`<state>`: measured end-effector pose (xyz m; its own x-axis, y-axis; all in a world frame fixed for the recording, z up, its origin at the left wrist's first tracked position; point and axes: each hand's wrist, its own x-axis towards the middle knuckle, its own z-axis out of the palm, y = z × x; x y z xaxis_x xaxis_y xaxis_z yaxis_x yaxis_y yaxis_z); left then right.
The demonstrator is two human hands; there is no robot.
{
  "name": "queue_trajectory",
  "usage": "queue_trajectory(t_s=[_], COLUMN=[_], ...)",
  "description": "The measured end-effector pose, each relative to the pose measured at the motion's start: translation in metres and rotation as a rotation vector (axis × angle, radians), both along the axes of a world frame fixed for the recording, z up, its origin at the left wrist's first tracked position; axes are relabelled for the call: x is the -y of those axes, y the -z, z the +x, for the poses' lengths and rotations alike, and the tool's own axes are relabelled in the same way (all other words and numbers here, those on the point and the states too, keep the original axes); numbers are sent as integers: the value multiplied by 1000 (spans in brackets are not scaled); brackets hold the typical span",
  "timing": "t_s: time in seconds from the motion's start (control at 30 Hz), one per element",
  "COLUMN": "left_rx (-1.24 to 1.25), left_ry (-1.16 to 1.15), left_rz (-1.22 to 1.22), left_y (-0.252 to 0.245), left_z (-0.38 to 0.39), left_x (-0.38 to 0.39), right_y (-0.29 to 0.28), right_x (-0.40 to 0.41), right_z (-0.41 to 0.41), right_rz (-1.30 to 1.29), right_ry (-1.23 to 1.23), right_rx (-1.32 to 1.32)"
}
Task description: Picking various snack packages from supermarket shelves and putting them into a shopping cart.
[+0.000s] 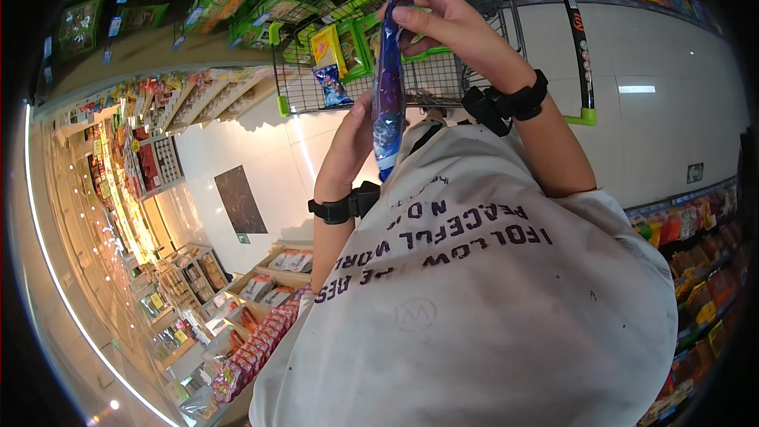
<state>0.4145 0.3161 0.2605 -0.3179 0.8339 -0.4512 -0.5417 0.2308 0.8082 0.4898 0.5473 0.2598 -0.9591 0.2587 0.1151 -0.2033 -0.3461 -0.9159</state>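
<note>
A long blue-and-purple plastic snack bag is held upright, its narrow side facing me. My right hand pinches its upper end between thumb and fingers. Lower down, my left hand grips the bag from the left, some of its fingers hidden behind it. Beyond both hands stands a wire shopping cart with green corner pieces. In it lie a yellow packet, a small blue packet and several green packets. The bag and my right hand cover part of the cart.
Racks of hanging green packets line the far left. The cart's black push handle is on the right. Shelves of colourful packets stand at lower right, display bins at lower left. Pale floor tiles show between them.
</note>
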Motion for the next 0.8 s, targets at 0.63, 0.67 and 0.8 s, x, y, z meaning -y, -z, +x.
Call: queue_trajectory(t_s=[0.63, 0.67, 0.8], left_rx=[-192, -140, -56], left_ry=[166, 161, 125], left_rz=[19, -6, -47], left_y=[-20, -23, -23], left_z=[10, 11, 15], left_x=[-15, -16, -10], right_y=[10, 15, 26], right_x=[-3, -6, -7], right_z=[19, 20, 20], right_rz=[73, 107, 150], right_ry=[142, 136, 155], right_rx=[-17, 31, 14])
